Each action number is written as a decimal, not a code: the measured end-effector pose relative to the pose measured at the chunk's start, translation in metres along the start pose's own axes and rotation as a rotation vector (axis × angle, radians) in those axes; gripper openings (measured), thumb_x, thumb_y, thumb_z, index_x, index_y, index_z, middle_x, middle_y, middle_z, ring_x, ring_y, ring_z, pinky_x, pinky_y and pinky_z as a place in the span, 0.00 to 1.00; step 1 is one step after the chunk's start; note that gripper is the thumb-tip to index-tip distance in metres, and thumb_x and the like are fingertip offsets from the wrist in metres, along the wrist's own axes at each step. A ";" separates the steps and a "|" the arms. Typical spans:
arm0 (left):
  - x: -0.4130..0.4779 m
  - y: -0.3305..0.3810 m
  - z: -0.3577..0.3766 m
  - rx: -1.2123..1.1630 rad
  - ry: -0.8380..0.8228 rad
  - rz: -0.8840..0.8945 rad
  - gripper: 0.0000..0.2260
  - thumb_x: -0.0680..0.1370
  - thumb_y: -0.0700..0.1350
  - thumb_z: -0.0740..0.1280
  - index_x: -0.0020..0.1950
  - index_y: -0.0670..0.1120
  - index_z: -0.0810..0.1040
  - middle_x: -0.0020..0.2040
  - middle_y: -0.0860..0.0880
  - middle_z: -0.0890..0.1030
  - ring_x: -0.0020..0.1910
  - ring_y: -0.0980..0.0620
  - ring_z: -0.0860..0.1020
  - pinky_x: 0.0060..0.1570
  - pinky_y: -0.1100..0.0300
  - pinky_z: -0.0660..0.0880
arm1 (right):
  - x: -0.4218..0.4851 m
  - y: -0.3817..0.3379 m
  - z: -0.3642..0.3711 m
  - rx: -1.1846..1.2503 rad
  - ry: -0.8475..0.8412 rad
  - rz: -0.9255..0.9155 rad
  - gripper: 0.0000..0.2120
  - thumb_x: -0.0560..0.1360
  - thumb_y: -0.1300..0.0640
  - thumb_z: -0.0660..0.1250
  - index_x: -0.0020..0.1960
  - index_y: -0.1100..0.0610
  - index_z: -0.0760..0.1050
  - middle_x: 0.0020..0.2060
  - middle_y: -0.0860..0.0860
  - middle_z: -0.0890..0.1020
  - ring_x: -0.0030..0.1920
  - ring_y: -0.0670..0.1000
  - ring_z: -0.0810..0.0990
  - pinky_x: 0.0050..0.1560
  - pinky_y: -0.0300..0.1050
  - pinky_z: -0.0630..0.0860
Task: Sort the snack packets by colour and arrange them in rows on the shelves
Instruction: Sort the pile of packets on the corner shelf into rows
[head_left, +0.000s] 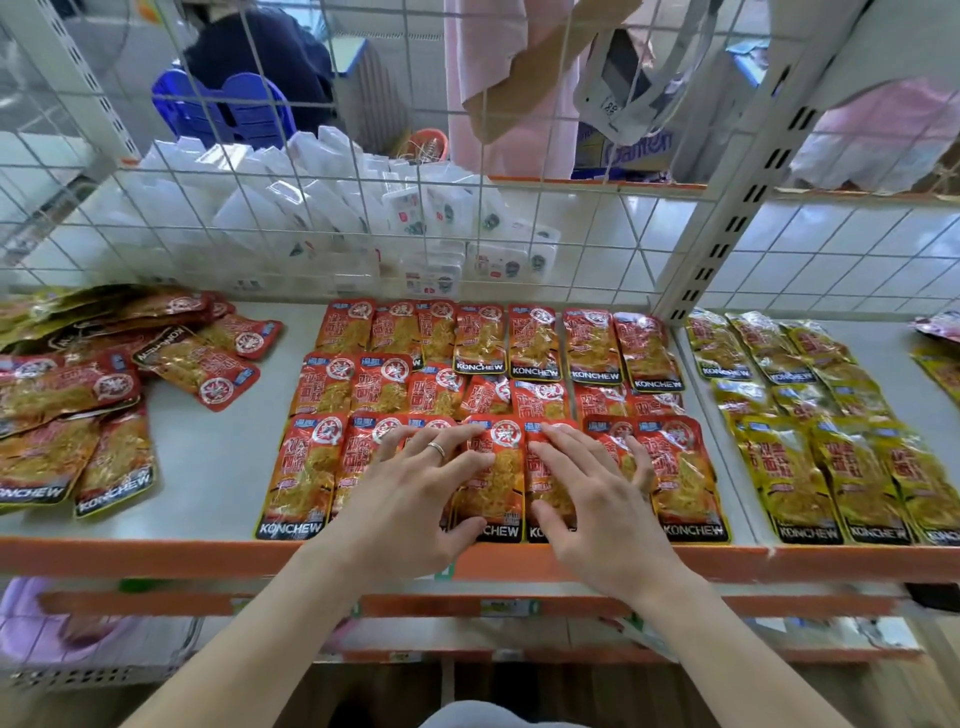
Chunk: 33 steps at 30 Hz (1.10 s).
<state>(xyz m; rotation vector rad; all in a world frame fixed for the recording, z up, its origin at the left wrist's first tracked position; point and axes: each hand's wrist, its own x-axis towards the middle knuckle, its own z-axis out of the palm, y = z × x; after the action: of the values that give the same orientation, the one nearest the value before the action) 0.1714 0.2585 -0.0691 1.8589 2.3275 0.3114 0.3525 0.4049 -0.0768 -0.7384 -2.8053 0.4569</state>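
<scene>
Both hands lie flat and spread on the front row of red snack packets (498, 415), grasping nothing. On the left, a loose pile of unsorted packets (93, 395) sprawls across the shelf (218, 467), red and yellow-gold ones mixed, overlapping at odd angles, some upside down. Bare shelf separates it from the sorted red block, which sits in three rows running back toward the wire grid (363, 218); each packet is glossy red with a round white emblem near the top, a clear window showing orange-yellow shreds, and a black band reading KONCHEW at the bottom. The left hand (415, 483), a ring on one finger, presses palm-down on packets at the middle of the front row, fingers fanned, thumb near the shelf's orange front edge. The right hand (597, 493) rests just beside it, fingers splayed over neighbouring red packets. Farther right, past the upright post (737, 208), yellow snack packets (810, 431) of the same design lie in rows.
</scene>
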 end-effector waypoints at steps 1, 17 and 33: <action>0.001 0.000 -0.002 -0.017 0.012 0.002 0.27 0.75 0.67 0.57 0.71 0.60 0.70 0.78 0.58 0.63 0.75 0.51 0.64 0.75 0.44 0.55 | 0.001 0.000 -0.002 0.020 0.006 0.002 0.27 0.74 0.43 0.61 0.73 0.45 0.68 0.74 0.40 0.67 0.76 0.40 0.59 0.75 0.62 0.41; 0.050 0.016 -0.004 0.051 -0.109 -0.116 0.31 0.77 0.69 0.53 0.77 0.57 0.62 0.81 0.48 0.56 0.76 0.45 0.58 0.75 0.44 0.54 | 0.042 0.005 -0.024 -0.056 -0.243 -0.010 0.28 0.81 0.44 0.57 0.79 0.46 0.55 0.79 0.43 0.55 0.78 0.42 0.50 0.71 0.63 0.36; 0.047 0.028 -0.003 0.177 -0.089 -0.168 0.34 0.78 0.69 0.51 0.80 0.53 0.57 0.81 0.47 0.57 0.74 0.46 0.61 0.77 0.47 0.54 | 0.037 0.009 -0.026 -0.078 -0.255 -0.021 0.29 0.81 0.44 0.55 0.80 0.45 0.52 0.80 0.43 0.52 0.79 0.42 0.48 0.73 0.65 0.42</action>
<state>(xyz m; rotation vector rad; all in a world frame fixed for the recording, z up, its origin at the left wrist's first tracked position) 0.1864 0.3100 -0.0582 1.6941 2.4993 0.0032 0.3318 0.4369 -0.0517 -0.7105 -3.0810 0.4713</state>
